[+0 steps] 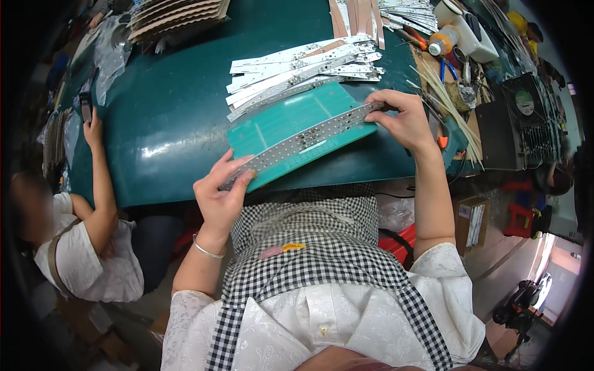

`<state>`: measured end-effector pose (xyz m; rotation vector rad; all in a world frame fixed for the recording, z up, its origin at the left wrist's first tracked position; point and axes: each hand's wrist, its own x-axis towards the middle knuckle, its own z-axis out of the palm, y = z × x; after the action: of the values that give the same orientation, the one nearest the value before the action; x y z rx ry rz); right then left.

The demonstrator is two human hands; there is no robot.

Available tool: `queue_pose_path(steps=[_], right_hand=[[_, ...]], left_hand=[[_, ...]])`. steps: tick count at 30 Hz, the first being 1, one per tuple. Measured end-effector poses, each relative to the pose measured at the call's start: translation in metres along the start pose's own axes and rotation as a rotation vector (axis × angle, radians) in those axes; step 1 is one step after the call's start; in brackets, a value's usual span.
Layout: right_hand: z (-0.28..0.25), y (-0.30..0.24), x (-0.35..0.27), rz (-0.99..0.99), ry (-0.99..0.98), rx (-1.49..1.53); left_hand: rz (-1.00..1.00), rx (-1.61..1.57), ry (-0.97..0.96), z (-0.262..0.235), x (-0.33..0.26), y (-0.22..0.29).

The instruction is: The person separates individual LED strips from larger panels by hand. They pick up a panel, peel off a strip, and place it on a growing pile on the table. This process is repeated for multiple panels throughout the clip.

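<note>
L hand (pixel 218 193) pinched near end of long white LED strip (pixel 301 142), R hand (pixel 402 117) gripped far end w/ fingers curled. Strip lay diagonal across green cutting mat (pixel 281 120), just over it. Pile of LED strips (pixel 303 69) sat beyond mat; glue bottle (pixel 447 40) further right.

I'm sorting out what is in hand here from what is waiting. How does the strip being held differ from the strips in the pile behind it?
The held strip is a single piece, gripped at its ends by the left hand and the right hand over the green mat; the pile of strips lies loose and overlapping on the dark green table, untouched. The held strip sits nearer the person; the pile lies farther back. Both are long, narrow, pale strips.
</note>
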<state>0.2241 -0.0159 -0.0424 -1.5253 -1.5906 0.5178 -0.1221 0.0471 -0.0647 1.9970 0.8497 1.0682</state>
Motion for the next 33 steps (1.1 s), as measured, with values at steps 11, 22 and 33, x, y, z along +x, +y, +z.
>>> queue_pose_path(steps=[11,22,33], right_hand=[[0.016,0.005,-0.019,-0.280,0.316,-0.236],[0.025,0.013,-0.017,-0.307,0.337,-0.101],[-0.008,0.018,0.003,0.413,0.164,0.404]], left_hand=[[0.389,0.136,0.070,0.006,-0.007,-0.004],[0.425,0.130,-0.048,-0.007,0.002,-0.006],[-0.258,-0.741,0.474,-0.032,0.007,-0.005]])
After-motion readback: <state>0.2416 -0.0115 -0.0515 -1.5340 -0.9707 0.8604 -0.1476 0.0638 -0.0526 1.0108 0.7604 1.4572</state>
